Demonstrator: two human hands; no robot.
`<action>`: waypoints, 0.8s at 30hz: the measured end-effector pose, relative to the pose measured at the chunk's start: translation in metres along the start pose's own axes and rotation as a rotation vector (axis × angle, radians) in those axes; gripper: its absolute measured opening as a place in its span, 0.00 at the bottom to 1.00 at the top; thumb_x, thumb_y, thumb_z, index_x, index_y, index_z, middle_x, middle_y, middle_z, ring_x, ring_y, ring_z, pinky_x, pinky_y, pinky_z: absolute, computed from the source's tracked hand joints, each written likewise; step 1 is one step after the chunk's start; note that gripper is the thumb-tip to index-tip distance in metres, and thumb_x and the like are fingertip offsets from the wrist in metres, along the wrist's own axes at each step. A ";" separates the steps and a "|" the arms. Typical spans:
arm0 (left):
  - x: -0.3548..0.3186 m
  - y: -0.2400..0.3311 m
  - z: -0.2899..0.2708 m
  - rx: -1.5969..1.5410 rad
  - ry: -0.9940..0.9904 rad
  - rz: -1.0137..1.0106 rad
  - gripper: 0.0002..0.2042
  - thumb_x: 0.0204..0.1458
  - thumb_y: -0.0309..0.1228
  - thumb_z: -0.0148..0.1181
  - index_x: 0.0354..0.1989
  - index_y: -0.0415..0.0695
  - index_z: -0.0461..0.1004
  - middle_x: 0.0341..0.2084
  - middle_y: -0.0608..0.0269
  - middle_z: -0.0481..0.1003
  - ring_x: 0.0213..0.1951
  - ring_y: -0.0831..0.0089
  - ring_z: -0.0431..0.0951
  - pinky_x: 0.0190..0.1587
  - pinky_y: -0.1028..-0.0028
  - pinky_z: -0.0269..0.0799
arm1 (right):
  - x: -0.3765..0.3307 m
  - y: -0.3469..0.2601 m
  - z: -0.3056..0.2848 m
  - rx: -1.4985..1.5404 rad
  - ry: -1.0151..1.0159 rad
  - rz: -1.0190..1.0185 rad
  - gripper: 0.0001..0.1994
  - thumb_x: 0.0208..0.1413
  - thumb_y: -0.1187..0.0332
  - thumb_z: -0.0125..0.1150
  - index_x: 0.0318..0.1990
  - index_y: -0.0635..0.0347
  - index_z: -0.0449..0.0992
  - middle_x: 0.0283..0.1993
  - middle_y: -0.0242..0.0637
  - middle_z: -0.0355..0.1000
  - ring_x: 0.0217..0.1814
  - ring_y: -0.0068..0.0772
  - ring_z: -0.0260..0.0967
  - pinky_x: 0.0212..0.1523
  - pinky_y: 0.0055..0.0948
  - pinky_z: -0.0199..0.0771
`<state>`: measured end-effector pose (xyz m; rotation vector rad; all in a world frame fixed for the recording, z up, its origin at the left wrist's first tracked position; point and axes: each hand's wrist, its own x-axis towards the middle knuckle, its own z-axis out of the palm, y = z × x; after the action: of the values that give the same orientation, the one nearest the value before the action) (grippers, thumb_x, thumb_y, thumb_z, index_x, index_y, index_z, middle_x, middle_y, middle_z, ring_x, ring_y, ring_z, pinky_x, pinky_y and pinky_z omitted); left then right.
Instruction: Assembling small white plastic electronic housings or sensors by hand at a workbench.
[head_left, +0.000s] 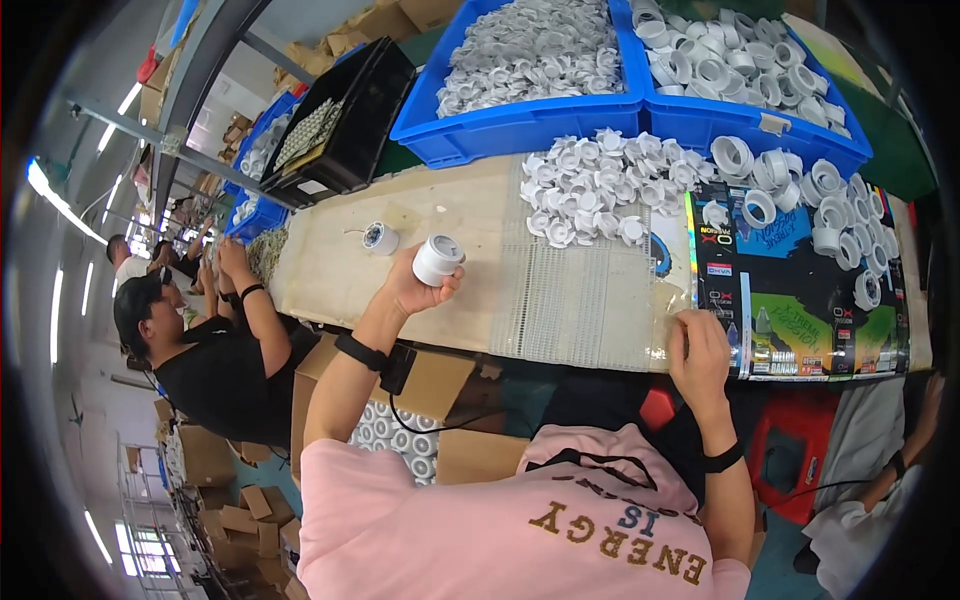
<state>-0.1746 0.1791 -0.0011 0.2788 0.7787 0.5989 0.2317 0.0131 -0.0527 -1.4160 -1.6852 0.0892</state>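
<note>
My left hand point(408, 288) is raised over the table's near edge, its fingers wrapped round a white cylindrical housing point(434, 264) with a round recessed top. Just behind it, a second white round housing point(380, 238) rests on the table; something dark shows inside it and a thin wire sticks out beside it. My right hand point(702, 352) is at the table edge, by the left border of a colourful printed sheet point(780, 330). Its fingers are curled, and whatever they may hold is hidden. Beyond it lies a heap of small white finned parts point(590, 190).
Two blue bins point(520, 125) of white parts stand at the back, with white rings point(770, 172) spilling onto the sheet. A black crate point(345, 120) stands at back left. Below the table, an open cardboard box point(470, 455) holds white round pieces. Co-workers sit left point(215, 370) and right.
</note>
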 end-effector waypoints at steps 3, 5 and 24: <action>0.012 0.002 0.000 0.031 0.003 -0.056 0.19 0.59 0.43 0.42 0.44 0.38 0.68 0.32 0.45 0.72 0.27 0.62 0.74 0.22 0.70 0.74 | -0.003 0.004 -0.005 -0.052 0.010 0.001 0.07 0.45 0.80 0.56 0.34 0.65 0.69 0.32 0.45 0.68 0.34 0.48 0.67 0.35 0.40 0.66; 0.023 0.013 -0.006 0.762 0.529 0.370 0.21 0.55 0.44 0.53 0.44 0.35 0.68 0.30 0.51 0.73 0.32 0.64 0.75 0.26 0.73 0.75 | -0.007 0.004 -0.006 -0.086 0.007 -0.009 0.07 0.45 0.79 0.57 0.34 0.64 0.70 0.32 0.45 0.68 0.35 0.48 0.67 0.37 0.41 0.67; 0.049 -0.103 0.094 1.806 0.210 1.158 0.23 0.44 0.28 0.62 0.51 0.37 0.67 0.46 0.45 0.69 0.51 0.49 0.68 0.55 0.61 0.62 | 0.024 0.189 -0.202 -0.943 0.167 0.650 0.32 0.43 0.48 0.67 0.47 0.67 0.71 0.43 0.51 0.70 0.46 0.56 0.66 0.44 0.44 0.67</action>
<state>-0.0378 0.1246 -0.0110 2.4716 1.1500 0.8205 0.5082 0.0020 -0.0272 -2.5461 -1.0690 -0.5126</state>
